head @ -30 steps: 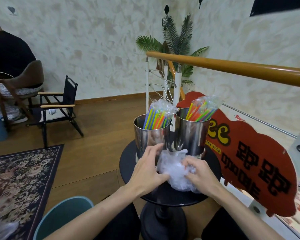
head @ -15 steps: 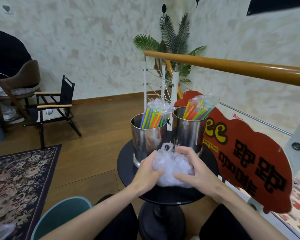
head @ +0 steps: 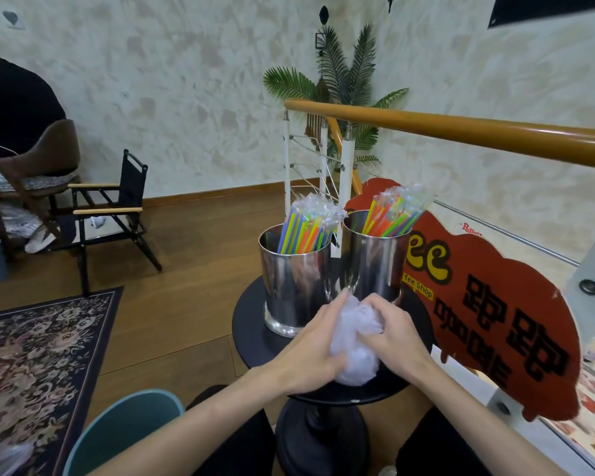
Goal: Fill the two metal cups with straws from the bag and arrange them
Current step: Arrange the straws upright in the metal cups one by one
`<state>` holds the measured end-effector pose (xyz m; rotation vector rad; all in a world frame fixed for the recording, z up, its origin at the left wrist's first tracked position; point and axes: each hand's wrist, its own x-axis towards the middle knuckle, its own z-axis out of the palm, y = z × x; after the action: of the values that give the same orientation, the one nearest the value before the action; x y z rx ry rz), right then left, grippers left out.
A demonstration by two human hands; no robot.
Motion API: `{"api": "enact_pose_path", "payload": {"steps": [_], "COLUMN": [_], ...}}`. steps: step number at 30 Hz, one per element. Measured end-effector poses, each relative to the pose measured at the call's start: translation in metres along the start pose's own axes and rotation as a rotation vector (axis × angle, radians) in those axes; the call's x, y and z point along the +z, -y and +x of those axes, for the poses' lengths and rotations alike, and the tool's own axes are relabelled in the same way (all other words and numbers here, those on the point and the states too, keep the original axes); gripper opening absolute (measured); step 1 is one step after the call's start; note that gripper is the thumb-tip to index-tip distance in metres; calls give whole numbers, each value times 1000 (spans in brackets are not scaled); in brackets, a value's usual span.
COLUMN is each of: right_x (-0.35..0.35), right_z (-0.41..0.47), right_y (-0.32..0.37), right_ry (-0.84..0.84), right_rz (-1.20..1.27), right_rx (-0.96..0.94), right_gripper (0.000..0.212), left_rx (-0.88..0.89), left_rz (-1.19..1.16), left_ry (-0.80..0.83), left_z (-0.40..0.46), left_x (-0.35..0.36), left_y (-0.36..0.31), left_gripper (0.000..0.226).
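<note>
Two shiny metal cups stand side by side at the back of a small round black table [head: 251, 333]. The left cup [head: 294, 280] and the right cup [head: 375, 261] each hold a bunch of wrapped colourful straws [head: 304, 230] that lean to the right. In front of the cups, a crumpled clear plastic bag [head: 356, 341] is squeezed into a ball between my two hands. My left hand [head: 310, 352] presses it from the left and my right hand [head: 397, 336] clasps it from the right, just above the tabletop.
A red cloud-shaped sign [head: 495, 304] leans right of the table under a wooden handrail [head: 461, 132]. A teal bin [head: 124, 431] sits at lower left beside a patterned rug [head: 38, 355]. A folding chair [head: 110, 214] and a seated person [head: 14, 108] are at far left.
Both hands have pressed closer together, and the bag has been crushed into a smaller, tighter ball between them. The cups and straws have not moved.
</note>
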<state>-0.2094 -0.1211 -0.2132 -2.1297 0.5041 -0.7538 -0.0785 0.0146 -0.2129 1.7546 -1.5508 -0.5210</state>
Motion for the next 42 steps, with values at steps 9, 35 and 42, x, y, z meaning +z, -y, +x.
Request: {"api": "enact_pose_path", "payload": {"steps": [9,35,42], "right_x": [1,-3,-22], "right_z": [2,-5,-14], "right_y": [-5,-6,-15], "right_ry": [133,243,233], "right_rz": [-73,-222,111], "right_rx": [-34,-187,61], "right_gripper": [13,31,53], "left_rx": [97,-108,-149], "left_rz": [36,-158,-146], "left_ry": [-162,-301,-388], "left_z": [0,0,10], "left_x": [0,9,4], "left_y": [8,9,12], "left_gripper": [46,22,34]}}
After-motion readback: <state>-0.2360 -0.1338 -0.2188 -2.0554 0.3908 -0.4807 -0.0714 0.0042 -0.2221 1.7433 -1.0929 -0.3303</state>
